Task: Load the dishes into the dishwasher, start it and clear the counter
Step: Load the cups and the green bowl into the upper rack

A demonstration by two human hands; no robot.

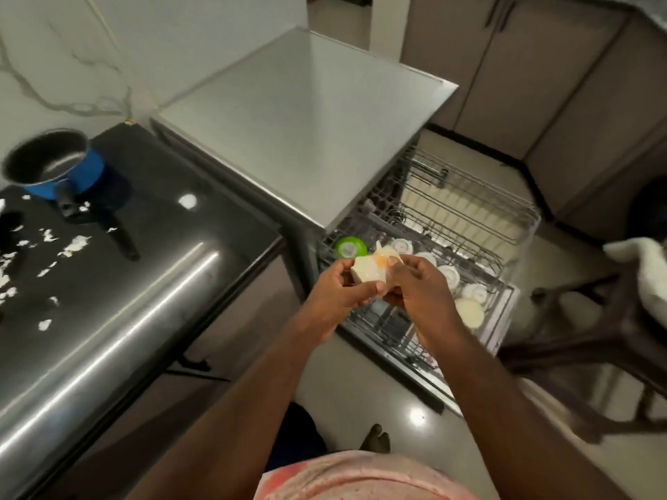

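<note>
Both my hands hold a small cream-coloured packet [368, 274] with an orange spot, above the pulled-out dishwasher rack [505, 294]. My left hand [339, 294] grips its lower left side, and my right hand [415, 283] pinches its flap at the top right. In the rack lie several white cups [449, 276], a cream plate [469, 312] and a green cup [349, 247]. The dishwasher's grey top [306, 131] stands behind the rack. A blue saucepan [54, 167] sits on the dark counter [151, 218] at the left.
White scraps [75, 245] are scattered over the counter near the saucepan. A dark wooden chair [592, 341] with a white cloth [646, 268] stands right of the rack. Brown cabinets [541, 66] line the far wall. My foot [377, 438] is on the floor.
</note>
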